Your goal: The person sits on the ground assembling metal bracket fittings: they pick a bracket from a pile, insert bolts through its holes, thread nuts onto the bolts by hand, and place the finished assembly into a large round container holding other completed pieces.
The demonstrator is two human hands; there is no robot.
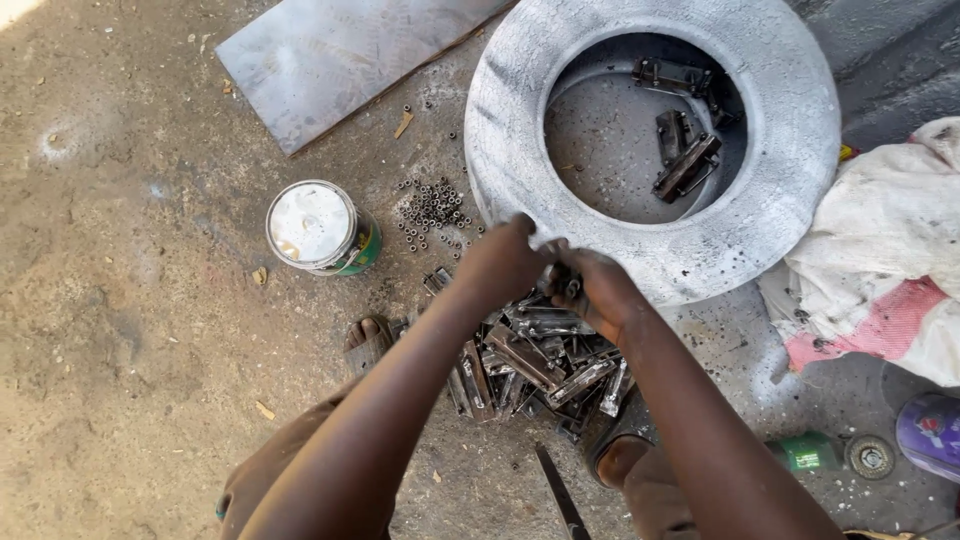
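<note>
Both hands, left hand (505,262) and right hand (590,290), pinch one small dark metal bracket (562,283) above the bracket pile (535,365), beside the white-painted tyre (655,140) on dusty concrete ground (130,330).

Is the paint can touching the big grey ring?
Apart. The head view shows the paint can standing left of the grey ring, with bare ground and scattered small nuts between them.

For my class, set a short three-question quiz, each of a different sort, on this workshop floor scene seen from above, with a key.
1. True or false: the tin stands inside the grey ring.
2. The loose nuts lie: A) between tin and ring, B) on the metal sheet, C) on the sack.
3. What lies under both hands, left hand and right hand?

Key: 1 false, it stands outside; 2 A; 3 a pile of metal brackets.
</note>
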